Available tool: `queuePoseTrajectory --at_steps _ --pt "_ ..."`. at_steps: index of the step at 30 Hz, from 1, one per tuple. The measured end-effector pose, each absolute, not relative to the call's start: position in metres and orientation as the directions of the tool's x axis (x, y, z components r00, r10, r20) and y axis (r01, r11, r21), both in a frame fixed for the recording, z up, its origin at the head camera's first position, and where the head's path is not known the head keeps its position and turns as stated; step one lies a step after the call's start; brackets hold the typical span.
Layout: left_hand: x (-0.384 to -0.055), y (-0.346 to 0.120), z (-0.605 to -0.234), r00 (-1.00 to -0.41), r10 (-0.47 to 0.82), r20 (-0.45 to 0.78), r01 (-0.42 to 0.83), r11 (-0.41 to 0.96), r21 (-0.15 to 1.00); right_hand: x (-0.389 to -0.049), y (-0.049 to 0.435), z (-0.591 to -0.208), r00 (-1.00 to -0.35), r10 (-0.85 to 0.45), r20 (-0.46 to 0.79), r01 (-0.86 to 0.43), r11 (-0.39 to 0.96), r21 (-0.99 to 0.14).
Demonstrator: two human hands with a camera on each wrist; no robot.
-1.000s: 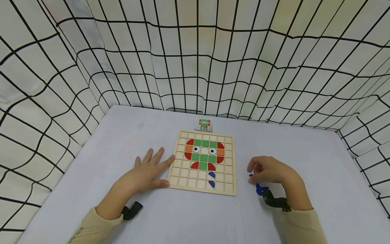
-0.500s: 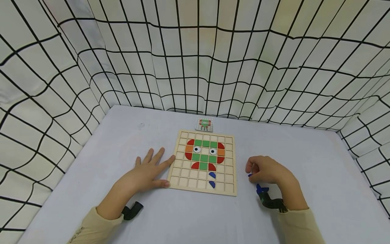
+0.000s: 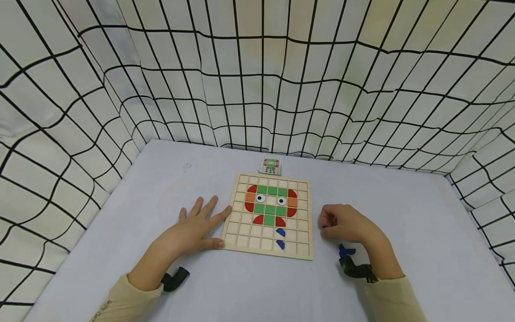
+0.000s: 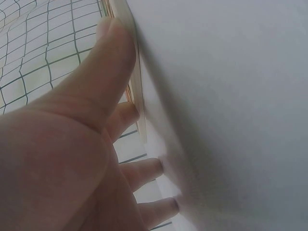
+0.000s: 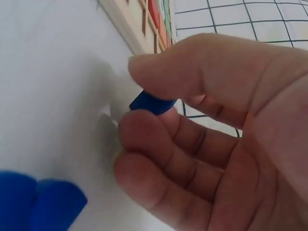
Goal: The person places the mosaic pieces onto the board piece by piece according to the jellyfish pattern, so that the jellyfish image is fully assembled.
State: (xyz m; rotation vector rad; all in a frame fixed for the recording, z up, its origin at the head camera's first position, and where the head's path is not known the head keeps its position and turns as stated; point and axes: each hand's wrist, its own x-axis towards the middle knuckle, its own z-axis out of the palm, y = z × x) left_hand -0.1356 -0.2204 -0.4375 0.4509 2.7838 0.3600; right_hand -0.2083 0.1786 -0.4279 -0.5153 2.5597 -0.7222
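My left hand [image 3: 189,230] lies with spread fingers at the left edge of a wooden grid board [image 3: 237,241], thumb and a fingertip touching its frame. The board bears a face-like pattern of green squares [image 3: 268,209], red quarter-circles, orange squares and two eye pieces. Two blue segment-shaped pieces [image 3: 280,232] lie below it. Just right of the board, my right hand [image 3: 348,223] pinches a small blue piece [image 5: 150,103] between thumb and fingers; its full outline is hidden. More blue pieces [image 3: 346,250] lie on the table below that hand.
A small pattern card [image 3: 270,165] lies behind the board with a similar coloured figure on it. White cloth [image 3: 257,286] covers the table. A black grid net [image 3: 261,80] hangs before white sheeting around the far and side edges.
My right hand has moved left toward the board, carrying the small blue piece. The left hand stays at the board's edge.
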Motion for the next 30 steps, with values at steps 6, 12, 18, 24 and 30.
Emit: queuePoseTrajectory --at_steps 6,12,18,24,30 --pt "-0.135 -0.221 -0.439 -0.907 0.339 -0.25 0.263 0.919 0.293 -0.208 0.172 -0.427 -0.843 -0.482 -0.24 -0.256 0.75 -0.61" --pt "-0.134 -0.22 -0.437 -0.909 0.337 -0.248 0.26 0.919 0.296 -0.208 0.164 -0.431 -0.859 -0.485 -0.162 -0.26 0.688 -0.678" --pt "-0.134 -0.219 -0.435 -0.908 0.34 -0.243 0.264 0.918 0.296 -0.206 0.155 -0.432 -0.862 -0.492 -0.126 -0.255 0.634 -0.73" --pt "-0.134 -0.218 -0.434 -0.909 0.343 -0.237 0.271 0.918 0.291 -0.203 0.145 -0.433 -0.855 -0.51 -0.096 -0.24 0.553 -0.798" --pt "-0.134 -0.219 -0.435 -0.908 0.345 -0.237 0.27 0.916 0.297 -0.198 0.131 -0.435 -0.863 -0.495 -0.105 -0.176 0.487 -0.855"
